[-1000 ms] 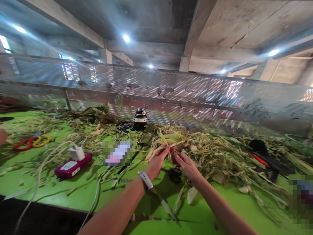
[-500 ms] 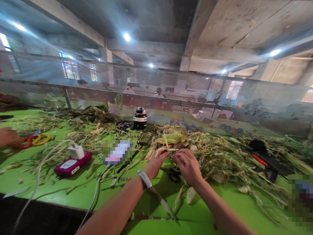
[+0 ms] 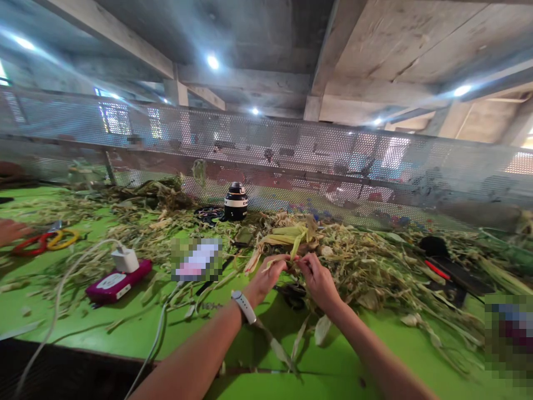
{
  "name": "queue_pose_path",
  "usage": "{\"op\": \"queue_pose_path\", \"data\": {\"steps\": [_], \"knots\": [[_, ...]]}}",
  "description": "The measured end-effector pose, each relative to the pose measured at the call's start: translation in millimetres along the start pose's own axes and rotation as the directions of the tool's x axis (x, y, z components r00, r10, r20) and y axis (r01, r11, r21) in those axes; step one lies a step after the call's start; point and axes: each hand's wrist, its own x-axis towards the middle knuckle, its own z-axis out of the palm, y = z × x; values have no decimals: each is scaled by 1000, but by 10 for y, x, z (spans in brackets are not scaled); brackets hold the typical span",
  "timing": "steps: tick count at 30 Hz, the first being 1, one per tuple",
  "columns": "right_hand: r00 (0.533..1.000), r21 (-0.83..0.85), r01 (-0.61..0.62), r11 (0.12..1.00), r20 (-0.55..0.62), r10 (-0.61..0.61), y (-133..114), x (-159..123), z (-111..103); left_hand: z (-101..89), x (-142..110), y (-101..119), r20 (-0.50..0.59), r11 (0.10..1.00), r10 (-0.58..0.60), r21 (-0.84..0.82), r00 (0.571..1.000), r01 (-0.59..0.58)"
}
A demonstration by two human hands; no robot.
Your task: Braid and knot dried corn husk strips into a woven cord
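My left hand (image 3: 268, 276), a white band on its wrist, is closed in a pinch on a pale corn husk strip (image 3: 298, 244). Close beside it, fingertips almost meeting, my right hand (image 3: 317, 278) pinches the same strip. One end of the strip stands up above the fingers. Just behind lies a bundle of yellowish corn husks (image 3: 283, 236). Beneath the hands, partly covered, is a dark object (image 3: 293, 296) that looks like scissors handles. Loose husk pieces (image 3: 375, 278) spread to the right of my right hand.
A green table (image 3: 166, 328) carries a phone (image 3: 199, 260), a maroon power bank (image 3: 119, 281) with a white charger (image 3: 125, 259), and a black bottle (image 3: 236, 203). Another person's hand (image 3: 12, 230) is near red-and-yellow scissors (image 3: 45, 241). A perforated metal screen (image 3: 250, 150) stands behind.
The husk strip's free end now stands more upright and farther right above my fingers. Both hands stay close together. The whole view has shifted slightly.
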Motion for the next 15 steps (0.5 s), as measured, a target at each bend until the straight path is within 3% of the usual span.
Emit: {"op": "queue_pose_path", "data": {"steps": [3, 5, 10, 15], "knots": [[1000, 69, -16, 998, -3, 16, -46, -9, -8, 33, 18, -9, 20, 999, 27, 20, 999, -27], [1000, 103, -30, 994, -2, 30, -60, -11, -9, 90, 59, -11, -85, 996, -66, -62, 994, 61], [997, 140, -71, 988, -14, 73, -65, 1, -22, 180, 165, -78, 25, 984, -35, -173, 999, 39], [996, 165, -87, 982, -21, 92, -60, 8, -31, 141, 123, -138, -65, 983, -107, -159, 992, 95]]}}
